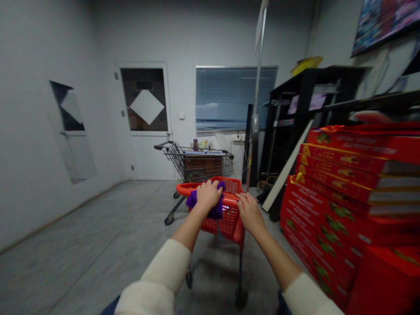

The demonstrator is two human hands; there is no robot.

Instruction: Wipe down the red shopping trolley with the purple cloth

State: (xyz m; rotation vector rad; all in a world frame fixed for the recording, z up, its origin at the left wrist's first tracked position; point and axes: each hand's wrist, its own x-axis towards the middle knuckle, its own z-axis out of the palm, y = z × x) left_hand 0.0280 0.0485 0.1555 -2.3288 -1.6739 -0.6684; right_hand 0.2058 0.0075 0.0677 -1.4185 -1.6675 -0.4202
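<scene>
A small red plastic shopping cart (pixel 210 226) stands right in front of me on dark legs with wheels. My left hand (pixel 209 194) is closed over a purple cloth (pixel 215 211) and presses it against the cart's handle bar. The cloth hangs down over the back of the basket. At the bar's right end, my right hand (pixel 250 212) grips the red rim with its fingers bent over the top. The fingertips' far side is hidden.
Behind the red cart stands a larger metal shopping cart (pixel 177 161). Stacked red boxes (pixel 328 218) rise close on the right, near a black shelf (pixel 295 96) and a leaning white board (pixel 288 166). A metal pole (pixel 258 83) stands beyond the cart. Grey floor (pixel 98 245) stretches left toward a white door (pixel 149 157).
</scene>
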